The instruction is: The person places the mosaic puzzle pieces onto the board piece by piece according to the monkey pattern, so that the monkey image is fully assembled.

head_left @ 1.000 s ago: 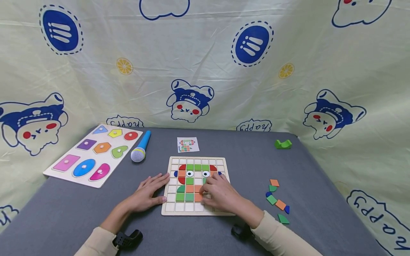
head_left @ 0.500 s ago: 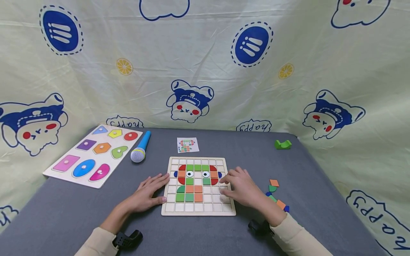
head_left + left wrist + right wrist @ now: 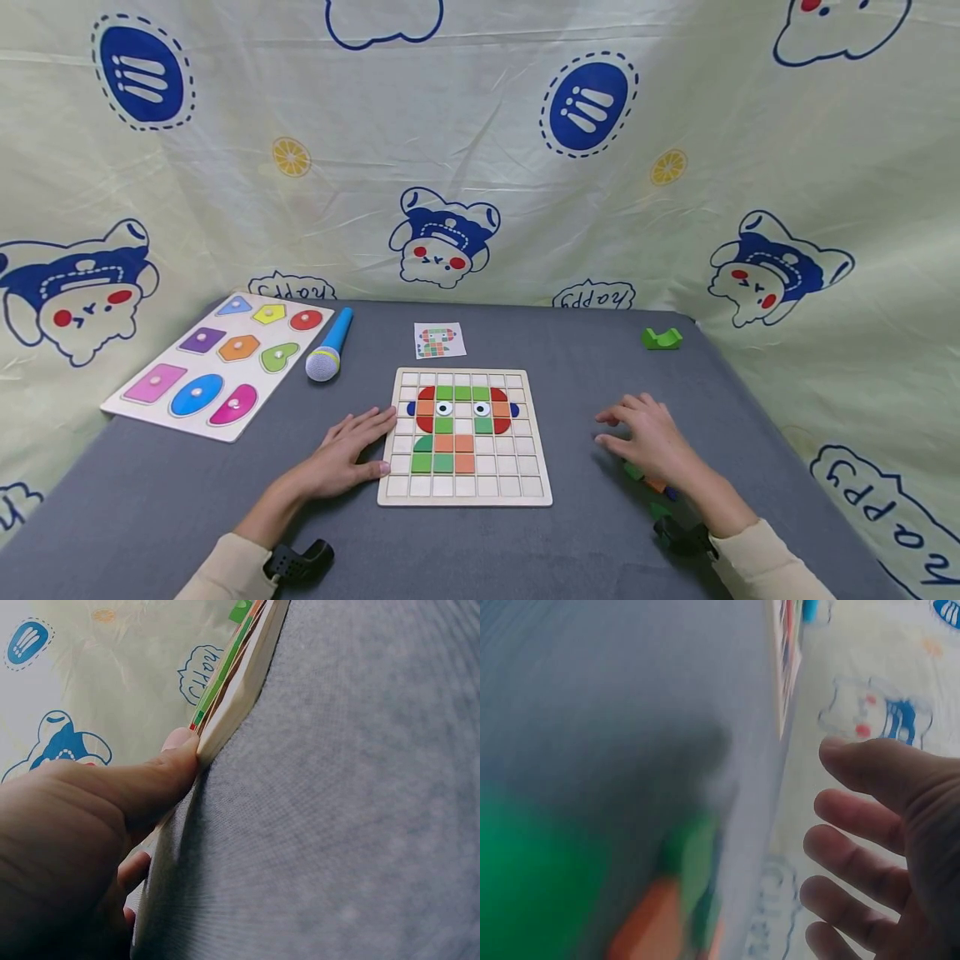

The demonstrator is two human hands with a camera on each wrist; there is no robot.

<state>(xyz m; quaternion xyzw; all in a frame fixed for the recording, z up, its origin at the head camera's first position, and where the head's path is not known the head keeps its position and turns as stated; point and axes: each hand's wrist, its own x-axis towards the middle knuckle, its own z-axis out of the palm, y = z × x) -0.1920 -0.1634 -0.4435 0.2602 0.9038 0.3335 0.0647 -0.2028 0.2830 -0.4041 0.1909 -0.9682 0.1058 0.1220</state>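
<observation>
A pale wooden grid board (image 3: pixel 501 487) lies mid-table, with coloured tiles forming a figure with two eye tiles. My left hand (image 3: pixel 347 450) rests at its left edge, fingers stretched and thumb touching the frame; the left wrist view shows the thumb (image 3: pixel 161 776) against the board's side. My right hand (image 3: pixel 656 442) hovers above the loose tiles at the right, fingers spread a little and holding nothing. Under it, green and orange tiles (image 3: pixel 656 483) partly show; the rest are covered by the hand. In the right wrist view an orange tile (image 3: pixel 651 922) appears blurred.
Behind the board lies a small picture card (image 3: pixel 440 340). To the left are a blue toy microphone (image 3: pixel 333 342) and a shape puzzle board (image 3: pixel 180 354) with knobbed pieces. A green curved block (image 3: pixel 662 338) sits at the back right. A printed curtain hangs behind the table.
My right hand has left the board and moved right, over the loose tiles. An orange tile is uncovered in the board's lower rows. My left hand has stayed at the board's edge.
</observation>
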